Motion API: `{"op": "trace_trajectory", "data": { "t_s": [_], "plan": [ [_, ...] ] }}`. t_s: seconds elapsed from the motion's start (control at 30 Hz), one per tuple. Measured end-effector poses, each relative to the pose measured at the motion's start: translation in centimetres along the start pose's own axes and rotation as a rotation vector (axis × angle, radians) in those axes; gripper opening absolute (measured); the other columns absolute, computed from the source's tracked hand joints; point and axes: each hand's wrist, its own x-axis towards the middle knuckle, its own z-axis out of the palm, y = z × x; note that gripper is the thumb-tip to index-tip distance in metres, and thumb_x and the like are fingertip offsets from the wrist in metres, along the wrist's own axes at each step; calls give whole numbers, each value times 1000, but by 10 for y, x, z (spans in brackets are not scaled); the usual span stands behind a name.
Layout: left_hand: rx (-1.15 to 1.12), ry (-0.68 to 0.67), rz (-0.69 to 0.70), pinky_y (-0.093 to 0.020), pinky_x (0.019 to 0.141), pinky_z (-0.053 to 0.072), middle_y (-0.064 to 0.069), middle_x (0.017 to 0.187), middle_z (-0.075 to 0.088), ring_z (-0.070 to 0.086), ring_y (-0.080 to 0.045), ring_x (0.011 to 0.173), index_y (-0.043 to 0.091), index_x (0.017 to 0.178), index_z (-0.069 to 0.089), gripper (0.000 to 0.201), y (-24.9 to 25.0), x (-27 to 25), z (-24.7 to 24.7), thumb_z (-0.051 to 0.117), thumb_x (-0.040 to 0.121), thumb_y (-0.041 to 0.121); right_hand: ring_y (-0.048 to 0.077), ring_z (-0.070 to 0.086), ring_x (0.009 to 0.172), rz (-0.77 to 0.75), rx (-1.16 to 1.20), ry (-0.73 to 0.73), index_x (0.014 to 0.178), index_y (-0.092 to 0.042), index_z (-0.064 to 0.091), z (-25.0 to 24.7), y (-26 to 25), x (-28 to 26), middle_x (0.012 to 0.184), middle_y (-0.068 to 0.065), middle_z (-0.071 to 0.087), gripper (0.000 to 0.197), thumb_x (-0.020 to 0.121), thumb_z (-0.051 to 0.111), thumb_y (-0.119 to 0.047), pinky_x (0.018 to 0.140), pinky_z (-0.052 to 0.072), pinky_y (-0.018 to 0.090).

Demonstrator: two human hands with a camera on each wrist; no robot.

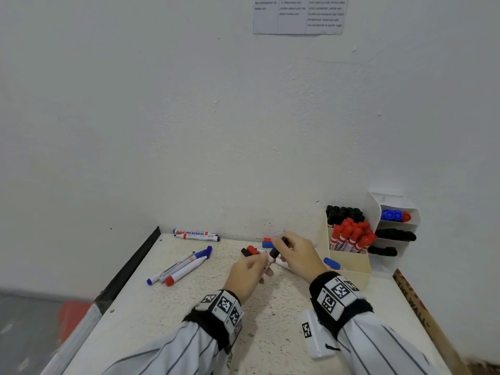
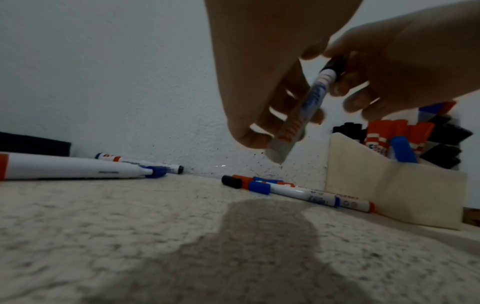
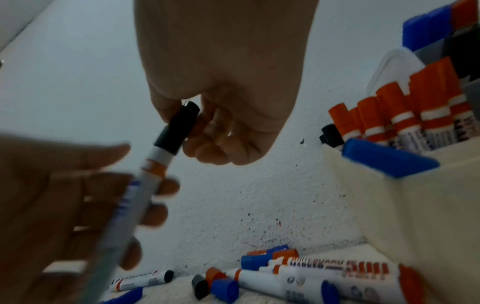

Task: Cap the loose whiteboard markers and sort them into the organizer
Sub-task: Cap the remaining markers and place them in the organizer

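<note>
I hold a white-barrelled whiteboard marker (image 3: 145, 185) in the air above the speckled pale table (image 1: 189, 307). My left hand (image 1: 247, 274) curls round its lower barrel. My right hand (image 1: 297, 255) pinches the black plastic cap (image 3: 179, 129) between thumb and fingertips. The cap sits on the marker's tip end, with a band of white barrel showing below it; I cannot tell whether it is pressed fully home.

To my right, against the wall, stands the cream plastic organizer (image 1: 349, 263). Its front compartments hold upright red-capped markers (image 1: 351, 236) and black-capped ones (image 1: 343, 212), and a white tiered rack (image 1: 392, 207) behind holds blue, red and black ones lying flat. One blue-capped marker (image 1: 332, 263) leans at the organizer's front wall.

More markers and loose caps lie on the table: a small heap (image 2: 285, 189) just beyond my hands, a cluster (image 1: 181, 266) to the left, and a pair (image 1: 196, 234) by the wall.

The risks, as I judge them: a cap pushed on askew could jam or pop off, leaving the tip to dry. A loosening left grip could drop the marker into the heap below. The barrel's printing is red and blue, so the black cap may not match the ink.
</note>
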Motion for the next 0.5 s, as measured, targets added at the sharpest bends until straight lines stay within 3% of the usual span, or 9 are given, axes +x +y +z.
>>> {"op": "trace_trajectory", "data": {
  "t_s": [0.1, 0.17, 0.23, 0.3, 0.37, 0.5],
  "plan": [
    [186, 134, -69, -28, 84, 45, 3, 92, 59, 52, -9, 83, 20, 96, 65, 38, -8, 7, -11, 29, 101, 33, 14, 52, 56, -78, 22, 115, 80, -10, 54, -21, -3, -5, 73, 10, 63, 20, 91, 56, -26, 55, 41, 23],
    [542, 237, -160, -35, 99, 42, -2, 113, 57, 53, -12, 103, 22, 111, 61, 28, -21, 15, -30, 37, 99, 30, 4, 55, 53, -137, 69, 243, 86, -10, 53, -40, -4, -9, 80, 7, 67, 15, 94, 51, -22, 50, 42, 16],
    [890, 269, -328, -36, 102, 37, -7, 135, 43, 42, -21, 123, 20, 130, 48, 37, -36, 20, -43, 40, 96, 31, 4, 54, 50, -217, 107, 399, 85, -18, 50, -61, -2, -15, 77, 2, 66, 12, 96, 46, -19, 49, 42, 16],
    [1031, 348, -461, -37, 103, 35, -8, 132, 40, 39, -24, 123, 16, 132, 43, 40, -42, 19, -48, 40, 94, 30, 4, 52, 51, -283, 63, 541, 81, -26, 47, -81, 2, -23, 67, -2, 60, 14, 95, 44, -24, 51, 42, 15],
    [1094, 388, -553, -38, 103, 36, -8, 128, 43, 40, -24, 120, 15, 131, 42, 42, -46, 17, -52, 41, 91, 29, 0, 48, 49, -328, 3, 642, 80, -22, 46, -102, 6, -31, 57, -5, 49, 14, 91, 41, -28, 48, 36, 9],
    [1115, 356, -555, -42, 103, 36, -10, 129, 43, 42, -28, 121, 15, 132, 40, 46, -62, 17, -63, 47, 89, 31, 2, 48, 49, -336, -164, 830, 88, -15, 48, -140, 31, -46, 57, -6, 46, 31, 88, 34, -43, 49, 35, 7]
  ]
}}
